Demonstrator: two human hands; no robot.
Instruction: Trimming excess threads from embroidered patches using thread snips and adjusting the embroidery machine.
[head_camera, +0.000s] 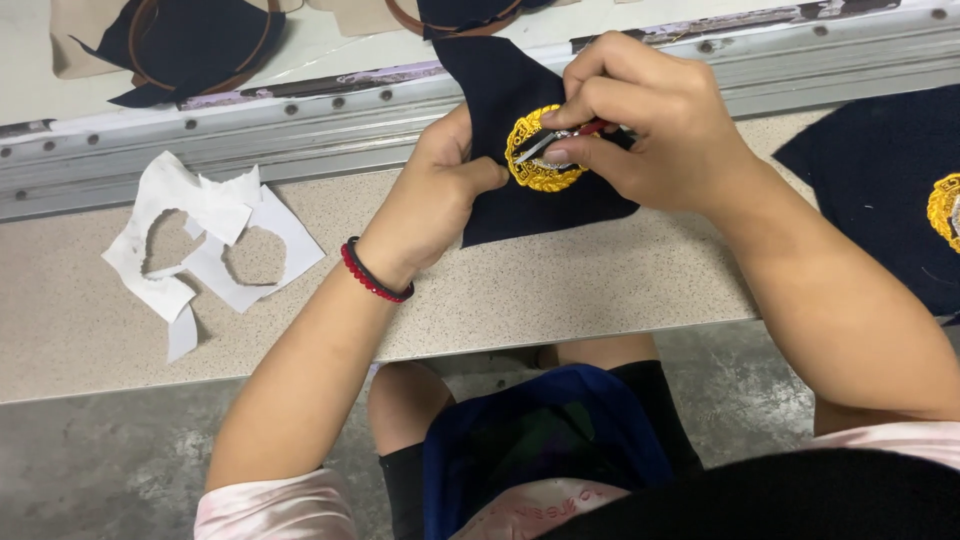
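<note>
My left hand (440, 195) pinches the left edge of a dark navy fabric piece (520, 205) that bears a round yellow embroidered emblem (540, 172). A red and black bracelet circles that wrist. My right hand (650, 120) grips small thread snips with a red handle (560, 140), and their metal tips rest on the emblem's centre. The fabric is held up over the speckled tabletop (560, 290).
White cut-out backing scraps (205, 245) lie on the table at left. Another navy piece with a yellow emblem (900, 190) lies at the right edge. A metal rail (300, 135) runs along the back, with more navy fabric in hoops (185, 45) beyond it.
</note>
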